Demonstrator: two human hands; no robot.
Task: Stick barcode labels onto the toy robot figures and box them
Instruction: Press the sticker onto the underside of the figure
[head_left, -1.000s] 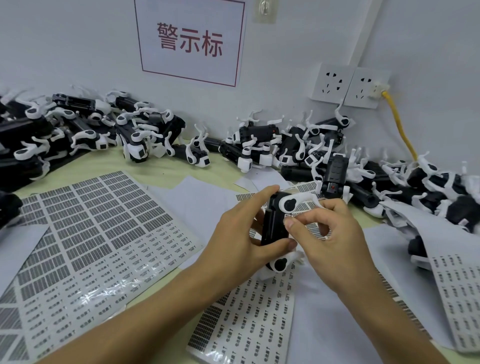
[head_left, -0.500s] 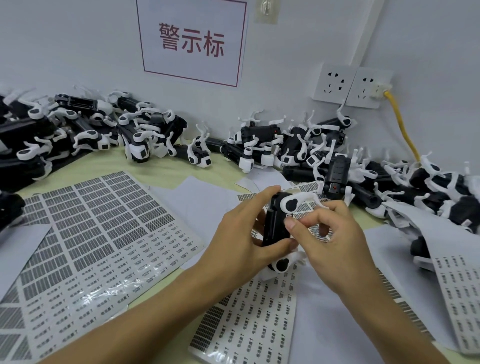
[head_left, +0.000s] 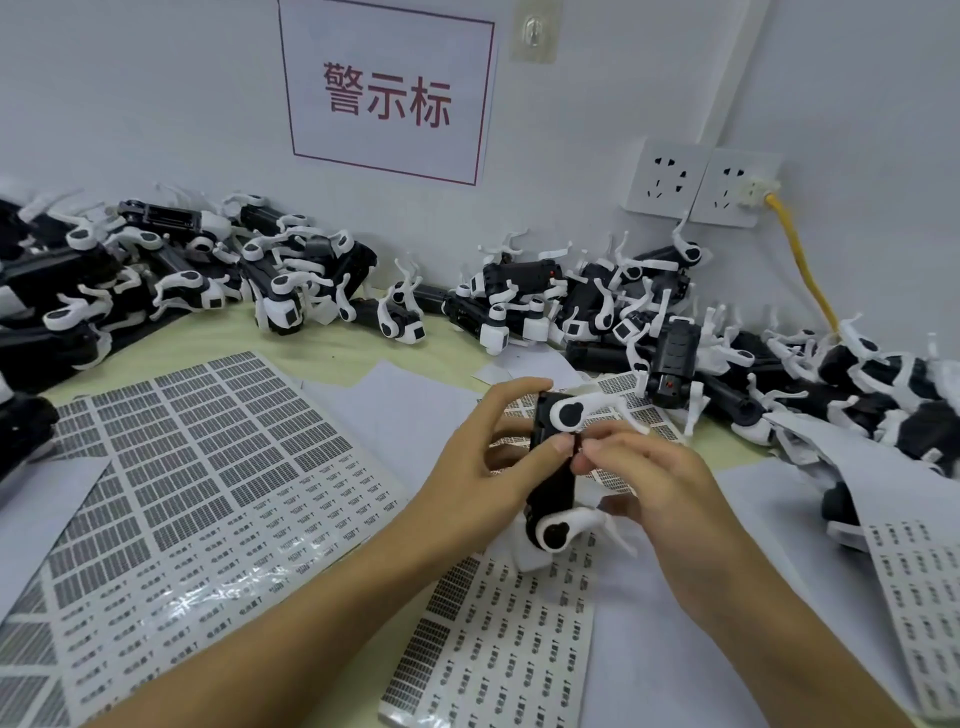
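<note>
1. The toy robot (head_left: 551, 470), black with white legs, is at frame centre, held upright above the label sheets.
2. The left hand (head_left: 485, 467) grips its body, thumb on the front.
3. The right hand (head_left: 654, 483) pinches at the body beside that thumb; any label there is too small to tell.
4. Barcode sheets: one lower centre (head_left: 498, 639), one at left (head_left: 182, 493).
5. Piled robots (head_left: 597, 301) line the wall under a sign (head_left: 387, 93) reading "警示标".

hands (head_left: 483, 467) 2 | wall sockets (head_left: 667, 179) 2 | wall sign (head_left: 387, 93) 1 | yellow cable (head_left: 802, 265) 1
</note>
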